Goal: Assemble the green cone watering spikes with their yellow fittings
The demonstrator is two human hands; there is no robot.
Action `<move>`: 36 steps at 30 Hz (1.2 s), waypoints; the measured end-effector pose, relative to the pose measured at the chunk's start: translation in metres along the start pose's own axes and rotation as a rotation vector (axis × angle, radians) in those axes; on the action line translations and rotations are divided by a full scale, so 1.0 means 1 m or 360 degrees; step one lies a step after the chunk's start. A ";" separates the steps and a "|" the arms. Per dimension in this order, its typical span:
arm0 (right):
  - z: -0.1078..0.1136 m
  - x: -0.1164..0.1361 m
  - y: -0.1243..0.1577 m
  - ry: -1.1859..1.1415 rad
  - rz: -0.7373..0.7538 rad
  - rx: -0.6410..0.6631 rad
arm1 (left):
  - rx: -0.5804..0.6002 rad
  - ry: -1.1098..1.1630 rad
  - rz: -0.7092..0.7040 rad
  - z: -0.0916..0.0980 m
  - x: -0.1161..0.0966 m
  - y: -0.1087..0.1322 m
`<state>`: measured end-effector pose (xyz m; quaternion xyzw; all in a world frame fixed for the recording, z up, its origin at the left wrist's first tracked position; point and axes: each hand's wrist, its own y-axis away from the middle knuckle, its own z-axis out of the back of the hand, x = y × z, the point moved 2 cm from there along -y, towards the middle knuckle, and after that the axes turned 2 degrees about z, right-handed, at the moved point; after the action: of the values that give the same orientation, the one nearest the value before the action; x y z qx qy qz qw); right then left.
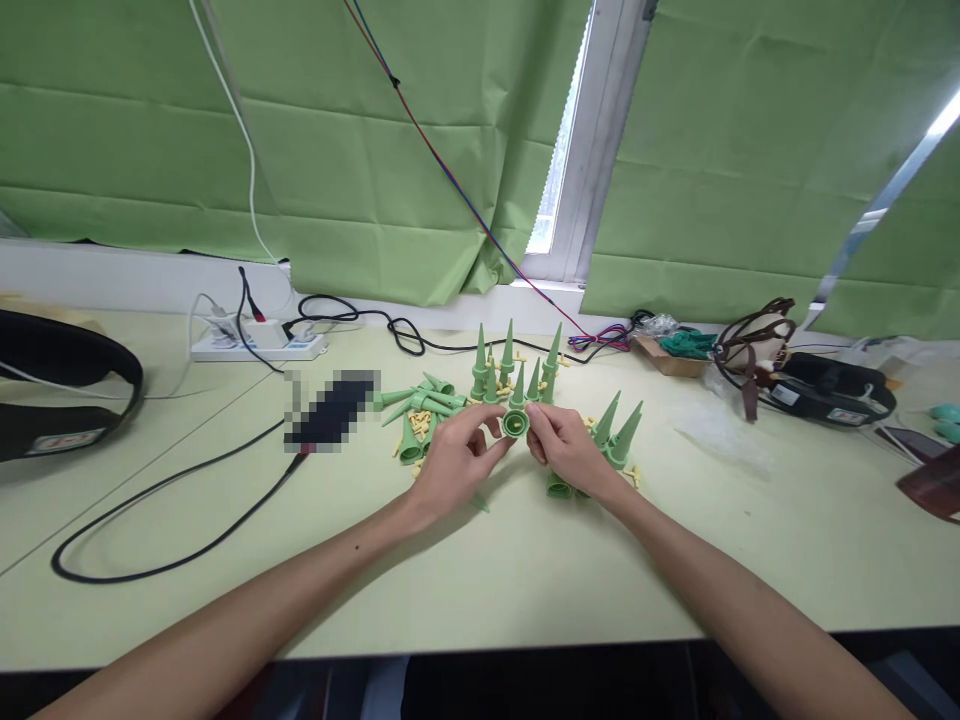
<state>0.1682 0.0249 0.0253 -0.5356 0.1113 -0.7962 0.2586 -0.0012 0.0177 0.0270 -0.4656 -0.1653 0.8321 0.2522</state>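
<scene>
Between my two hands is a green plastic plant-watering spike (515,424), its round open end facing me. My left hand (461,455) curls its fingers and thumb around the left side of that rim. On the other side, my right hand (559,440) pinches the spike with thumb and fingers. Behind them several green spikes (508,350) stand upright, points up. More green spikes (431,398) lie in a heap to the left, mixed with small yellow valve pieces (420,424). Two spikes (619,435) stand right of my right hand, and others lie partly hidden beneath it.
A blurred-out dark device (334,410) with a black cable lies at left. Further back is a white power strip (259,345). A black headset (75,380) sits at far left. At right are a plastic bag (724,435), a cardboard box (667,358) and another black headset (832,388).
</scene>
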 end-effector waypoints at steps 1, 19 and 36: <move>0.000 0.000 0.000 -0.0018 -0.0005 -0.0026 | 0.0001 0.0055 0.0062 0.000 0.001 0.000; 0.001 -0.006 0.000 -0.0207 0.0010 0.0104 | 0.0517 0.0986 0.0669 -0.006 0.009 -0.004; 0.000 0.001 -0.001 0.0146 0.0058 0.0115 | 0.0018 -0.0168 -0.0601 0.000 0.002 0.003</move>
<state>0.1681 0.0252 0.0262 -0.4867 0.1040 -0.8186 0.2867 -0.0031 0.0166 0.0244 -0.3805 -0.2582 0.7941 0.3974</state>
